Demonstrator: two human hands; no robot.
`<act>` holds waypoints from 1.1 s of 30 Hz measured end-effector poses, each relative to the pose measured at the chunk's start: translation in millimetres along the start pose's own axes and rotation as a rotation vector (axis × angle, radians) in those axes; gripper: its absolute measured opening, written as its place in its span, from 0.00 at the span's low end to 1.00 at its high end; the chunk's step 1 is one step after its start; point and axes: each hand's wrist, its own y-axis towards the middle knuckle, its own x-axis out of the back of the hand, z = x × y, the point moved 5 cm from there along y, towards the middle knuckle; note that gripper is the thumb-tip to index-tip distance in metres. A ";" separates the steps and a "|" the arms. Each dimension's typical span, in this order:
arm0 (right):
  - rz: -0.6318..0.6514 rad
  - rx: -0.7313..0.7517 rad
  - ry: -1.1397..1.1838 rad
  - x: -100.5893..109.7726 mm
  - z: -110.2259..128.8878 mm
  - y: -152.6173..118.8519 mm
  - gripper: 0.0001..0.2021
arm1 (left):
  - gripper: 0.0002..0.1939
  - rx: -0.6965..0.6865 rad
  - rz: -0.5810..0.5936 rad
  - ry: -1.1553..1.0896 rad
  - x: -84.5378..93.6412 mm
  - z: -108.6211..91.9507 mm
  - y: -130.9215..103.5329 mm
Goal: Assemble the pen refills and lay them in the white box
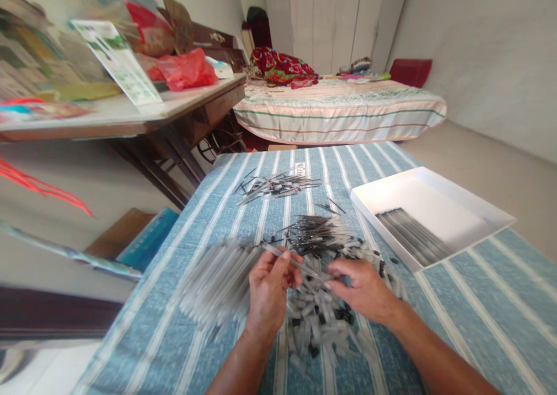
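Observation:
A translucent pen barrel (272,249) slants between my two hands above the table. My left hand (272,287) grips it between thumb and fingers. At its lower right end, my right hand (359,285) is pinched closed; blur hides whether it holds the barrel or a small part. Below my hands lies a heap of small clear caps and black plugs (324,319). Many clear pen barrels (220,273) lie side by side left of my left hand. Dark-tipped pen refills (315,232) are piled just beyond my hands.
A white open box (452,203) at the right holds a row of finished-looking grey pens (413,235). Another refill pile (278,185) lies farther back on the striped tablecloth (174,325). A cluttered side table (191,102) stands left, a bed (339,108) behind.

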 end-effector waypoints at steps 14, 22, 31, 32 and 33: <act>0.009 -0.009 0.027 -1.8 -2.6 -0.3 0.03 | 0.08 -0.047 -0.003 -0.010 3.9 -1.7 2.7; -0.010 -0.027 0.060 -7.4 -0.9 -1.2 0.03 | 0.10 -0.004 0.002 -0.007 -1.7 2.3 -1.6; -0.074 -0.004 0.063 -2.8 -1.5 -3.5 0.05 | 0.08 0.078 0.069 0.035 -0.6 6.2 0.5; -0.071 0.024 0.038 -2.6 0.0 -3.9 0.05 | 0.08 0.087 0.078 0.042 -0.8 6.5 0.5; -0.070 0.059 0.008 -2.7 1.8 -4.3 0.06 | 0.08 0.098 0.086 0.046 -1.1 6.8 0.4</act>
